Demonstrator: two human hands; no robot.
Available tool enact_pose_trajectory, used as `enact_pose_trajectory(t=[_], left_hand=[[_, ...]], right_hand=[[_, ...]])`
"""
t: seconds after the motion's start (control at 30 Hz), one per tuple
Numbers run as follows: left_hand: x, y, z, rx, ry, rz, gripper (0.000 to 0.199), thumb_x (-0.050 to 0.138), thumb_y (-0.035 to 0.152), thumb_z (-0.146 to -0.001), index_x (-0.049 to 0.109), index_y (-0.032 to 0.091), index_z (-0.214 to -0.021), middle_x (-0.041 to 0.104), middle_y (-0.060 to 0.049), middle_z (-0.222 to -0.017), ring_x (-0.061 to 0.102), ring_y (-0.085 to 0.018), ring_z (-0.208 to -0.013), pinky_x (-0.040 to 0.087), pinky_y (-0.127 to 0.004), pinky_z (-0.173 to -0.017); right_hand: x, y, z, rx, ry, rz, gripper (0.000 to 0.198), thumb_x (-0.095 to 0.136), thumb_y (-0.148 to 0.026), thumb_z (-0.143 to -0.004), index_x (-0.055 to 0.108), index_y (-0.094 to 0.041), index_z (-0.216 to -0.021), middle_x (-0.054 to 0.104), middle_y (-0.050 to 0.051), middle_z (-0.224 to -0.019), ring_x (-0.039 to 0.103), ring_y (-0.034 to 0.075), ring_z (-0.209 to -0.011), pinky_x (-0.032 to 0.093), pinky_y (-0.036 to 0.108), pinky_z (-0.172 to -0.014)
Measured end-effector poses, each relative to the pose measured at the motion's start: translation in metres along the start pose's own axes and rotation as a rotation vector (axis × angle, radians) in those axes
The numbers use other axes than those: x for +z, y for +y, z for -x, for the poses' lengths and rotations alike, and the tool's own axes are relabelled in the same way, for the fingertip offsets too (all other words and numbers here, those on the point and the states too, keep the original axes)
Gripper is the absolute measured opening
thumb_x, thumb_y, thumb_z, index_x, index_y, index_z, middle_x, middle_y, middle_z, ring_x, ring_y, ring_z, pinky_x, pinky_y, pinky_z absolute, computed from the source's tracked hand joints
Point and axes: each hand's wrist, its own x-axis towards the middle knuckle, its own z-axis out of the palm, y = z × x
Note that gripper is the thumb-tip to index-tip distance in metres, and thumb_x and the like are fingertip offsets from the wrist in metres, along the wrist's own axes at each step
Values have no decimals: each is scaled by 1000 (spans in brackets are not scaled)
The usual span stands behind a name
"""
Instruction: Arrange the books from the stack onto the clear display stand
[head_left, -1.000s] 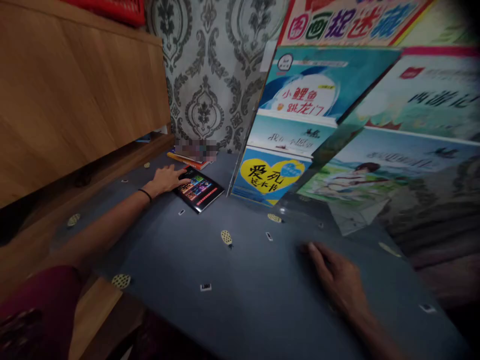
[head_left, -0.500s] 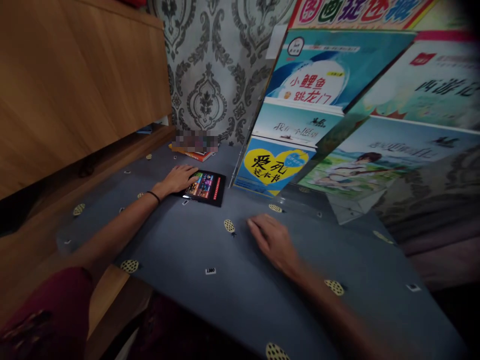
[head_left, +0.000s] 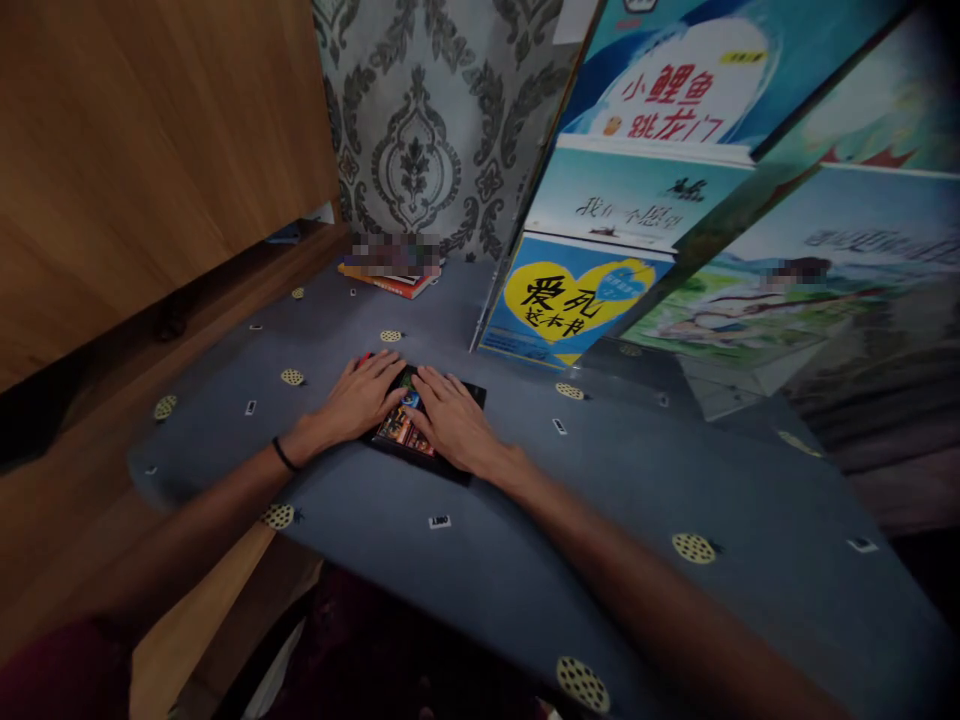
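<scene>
On the desk lies a flat black rectangular item (head_left: 401, 432) with rows of small colourful pictures on its face; whether it is a box, a book or a tablet I cannot tell. Across its left end rests my left hand (head_left: 366, 395), fingers stretched out and flat, a dark band round the wrist. My right hand (head_left: 454, 418) lies flat over its right part, fingers also extended. The two thumbs come close together over the pictures. Both hands are open and hide much of the item's face.
A clear display rack of books (head_left: 577, 300) stands at the back right. A small stack of books (head_left: 397, 285) lies by the patterned wall (head_left: 416, 150). Wooden cabinetry (head_left: 165, 150) borders the left of the blue-grey desk cover (head_left: 525, 560), printed with yellow pineapples.
My right hand has moved left from the bare desk onto the black item. The item now sits nearer to me, with my left hand still on it. The view has tilted down.
</scene>
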Motion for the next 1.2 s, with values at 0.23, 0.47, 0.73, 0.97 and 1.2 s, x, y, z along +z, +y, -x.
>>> enact_pose_trajectory(t=[0.23, 0.47, 0.73, 0.97, 1.2], left_hand=[[-10, 28, 21, 81, -52, -14, 51, 38, 44, -106, 49, 15, -147, 52, -15, -154, 47, -31, -143, 38, -51, -118], [-12, 52, 51, 155, -16, 67, 48, 35, 42, -107, 49, 12, -142, 46, -18, -157, 44, -33, -145, 38, -53, -118], [-15, 34, 62, -70, 121, 344, 40, 31, 29, -106, 48, 18, -142, 66, -13, -132, 61, -27, -122, 51, -49, -104], [-18, 9, 53, 63, 22, 444, 38, 36, 24, -105, 62, 23, -132, 64, -8, -130, 58, -23, -118, 46, -44, -106], [-15, 1, 46, 118, 5, 427, 39, 34, 27, -108, 65, 24, -131, 64, -7, -120, 55, -22, -112, 46, -39, -99]], right_hand=[[-8, 10, 47, -81, 3, -6, 57, 40, -40, -105, 47, -6, -151, 44, 20, -159, 39, 29, -150, 33, 54, -124], [-17, 17, 101, -81, 1, 20, 56, 35, -41, -107, 46, -8, -151, 44, 20, -159, 39, 29, -150, 37, 57, -121], [-27, -6, 74, -248, -17, -53, 45, 45, -33, -105, 56, -11, -143, 56, 20, -149, 44, 31, -146, 37, 60, -119], [-31, -38, 50, -476, -123, -30, 34, 47, -33, -106, 66, -17, -129, 66, 13, -108, 56, 25, -99, 49, 43, -87], [-18, -38, 49, -504, -136, -36, 37, 42, -41, -108, 63, -31, -136, 57, 7, -102, 47, 23, -91, 39, 37, -81]])
